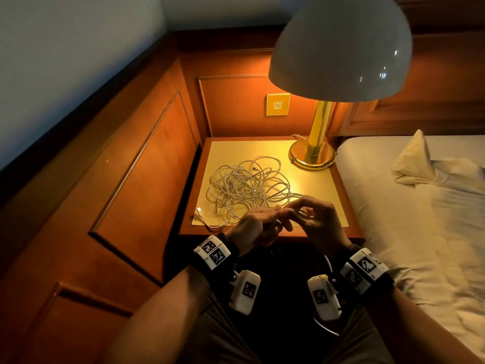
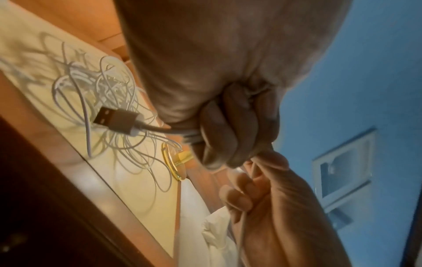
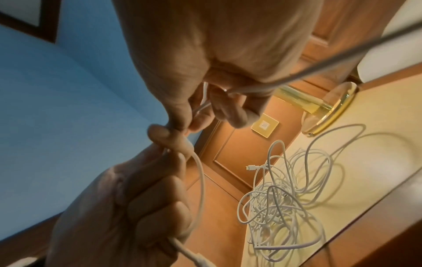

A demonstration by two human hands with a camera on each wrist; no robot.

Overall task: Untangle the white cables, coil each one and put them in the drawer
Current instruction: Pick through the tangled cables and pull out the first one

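Note:
A tangle of white cables lies in the middle of the nightstand top. Both hands hover over its front edge. My left hand grips one cable in its curled fingers. A short tail with a USB plug sticks out of that fist. My right hand pinches the same cable between thumb and fingers, right beside the left fingertips. A loop of cable hangs between the two hands. More cable trails from the right hand back to the tangle. No drawer shows in any view.
A brass lamp base stands at the nightstand's back right, its white shade overhanging. A wall switch sits behind. Wood panelling closes the left and back. A bed with white sheets lies to the right.

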